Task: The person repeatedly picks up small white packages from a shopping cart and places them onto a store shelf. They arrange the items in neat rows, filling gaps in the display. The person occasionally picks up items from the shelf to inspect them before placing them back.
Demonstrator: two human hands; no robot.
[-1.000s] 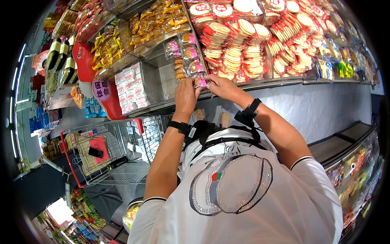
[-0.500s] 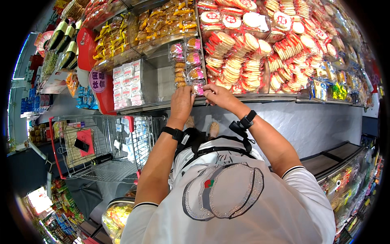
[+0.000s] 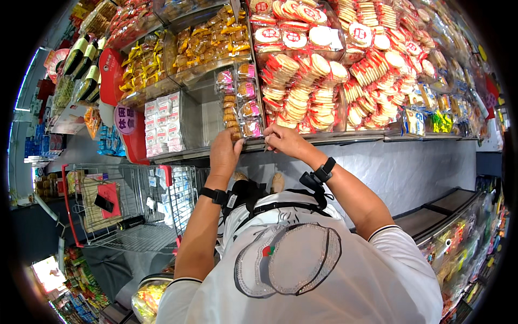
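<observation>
My left hand (image 3: 223,155) rests at the near end of a row of small wrapped round pastries (image 3: 230,116), its fingers curled round the front one and its fingertips partly hidden. Beside that row runs a second row of clear packs with pink labels (image 3: 249,109), standing between my two hands. My right hand (image 3: 287,142) is at the bin's front edge, thumb and fingers pinched together. Whatever is in that pinch is too small to make out. Just beyond it lie stacks of round flat crackers (image 3: 298,102) in red and clear wrapping.
Left of the pastries is a bare metal bin section (image 3: 202,116), then stacked white boxes (image 3: 162,123). Yellow-wrapped snacks (image 3: 213,38) fill the bins behind. A wire shopping cart (image 3: 132,208) stands at my left, a low shelf (image 3: 431,216) at my right behind.
The view has shifted slightly. My hands have drawn a little farther apart, the left one nearer me, so the front pink-labelled pack shows more fully between them.
</observation>
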